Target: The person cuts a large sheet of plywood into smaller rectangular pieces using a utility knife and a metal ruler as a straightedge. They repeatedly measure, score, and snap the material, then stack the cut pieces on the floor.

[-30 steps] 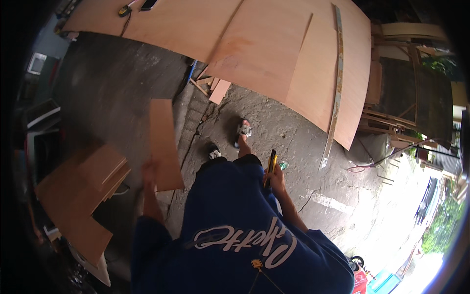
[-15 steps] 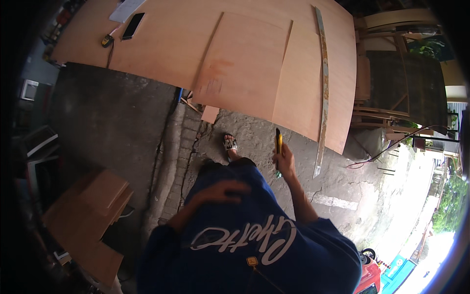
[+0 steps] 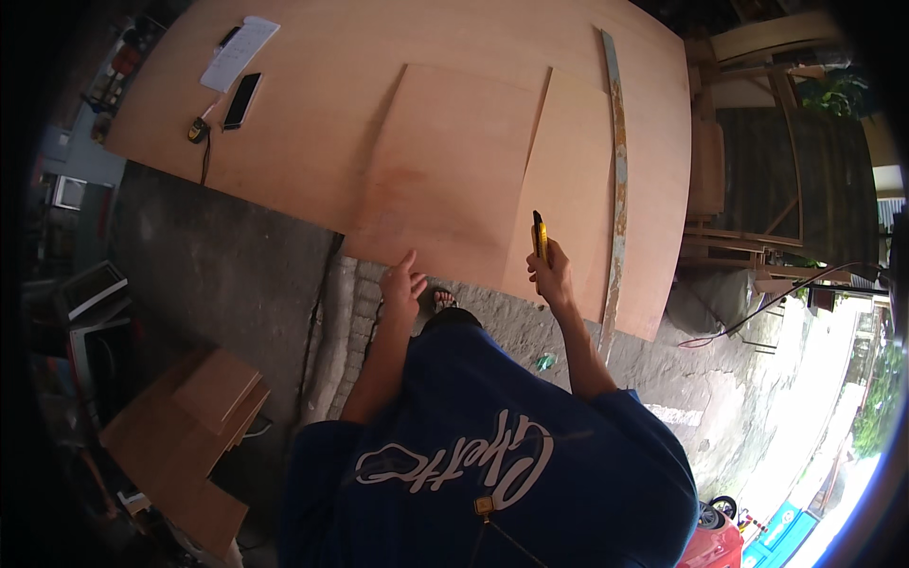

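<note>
Held upright in my right hand (image 3: pixel 556 276) is a yellow and black utility knife (image 3: pixel 541 237), in front of the plywood's near edge. My left hand (image 3: pixel 402 287) is open with its fingers apart, close to the near edge of a smaller plywood panel (image 3: pixel 454 170); whether it touches the wood I cannot tell. That panel lies on a large plywood sheet (image 3: pixel 312 133), with another narrower plywood piece (image 3: pixel 566 180) beside it. A long, rust-stained metal straightedge (image 3: pixel 619 170) lies across the sheet on the right and sticks out past its near edge.
A phone (image 3: pixel 242 101), a tape measure (image 3: pixel 198 130) and a written paper (image 3: pixel 240 54) lie on the sheet's far left. Plywood offcuts (image 3: pixel 185 407) are stacked at lower left. Wooden frames (image 3: pixel 757 222) stand at right. The concrete floor (image 3: pixel 237 275) is cracked.
My left hand has come away from my shirt and reached forward to the panel's near edge. The plywood appears nearer to me. My right hand still holds the utility knife.
</note>
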Tool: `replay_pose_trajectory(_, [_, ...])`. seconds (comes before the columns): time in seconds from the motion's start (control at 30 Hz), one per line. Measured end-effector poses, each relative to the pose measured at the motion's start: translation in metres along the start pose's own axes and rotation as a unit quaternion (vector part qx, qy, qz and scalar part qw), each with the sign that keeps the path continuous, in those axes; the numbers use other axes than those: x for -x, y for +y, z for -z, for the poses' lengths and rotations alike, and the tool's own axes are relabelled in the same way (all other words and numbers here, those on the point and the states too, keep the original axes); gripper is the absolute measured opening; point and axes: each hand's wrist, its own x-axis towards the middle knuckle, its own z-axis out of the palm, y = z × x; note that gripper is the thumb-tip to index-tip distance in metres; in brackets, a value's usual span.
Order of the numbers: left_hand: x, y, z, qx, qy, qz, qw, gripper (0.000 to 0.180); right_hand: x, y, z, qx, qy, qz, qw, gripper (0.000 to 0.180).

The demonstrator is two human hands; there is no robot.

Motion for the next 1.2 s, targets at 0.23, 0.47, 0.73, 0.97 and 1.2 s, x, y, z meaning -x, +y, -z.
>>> replay_pose_trajectory(0.23, [-0.038, 0.101, 0.012, 0.182, -0.052, -0.245, 0.951, 0.052, -0.017, -0.025, 0.008, -0.060, 0.016, 0.004, 0.998, 0.028])
replay_pose_trajectory(0.47, [-0.027, 0.083, 0.070, 0.221, -0.101, -0.264, 0.933, 0.056, -0.003, -0.064, 0.042, -0.094, 0.106, 0.090, 0.986, 0.015])
replay_pose_trajectory(0.73, [-0.056, 0.052, 0.109, 0.225, -0.079, -0.264, 0.935, 0.053, 0.053, -0.065, 0.043, -0.085, 0.186, 0.039, 0.978, 0.015])
replay_pose_trajectory(0.97, [-0.076, 0.047, 0.146, 0.225, -0.091, -0.222, 0.944, 0.047, 0.140, -0.066, -0.005, -0.098, 0.228, 0.048, 0.967, 0.015])
replay_pose_trajectory(1.2, [-0.049, 0.094, 0.242, 0.219, -0.082, -0.326, 0.916, 0.050, 0.173, -0.036, -0.091, -0.088, 0.173, 0.040, 0.980, 0.023])
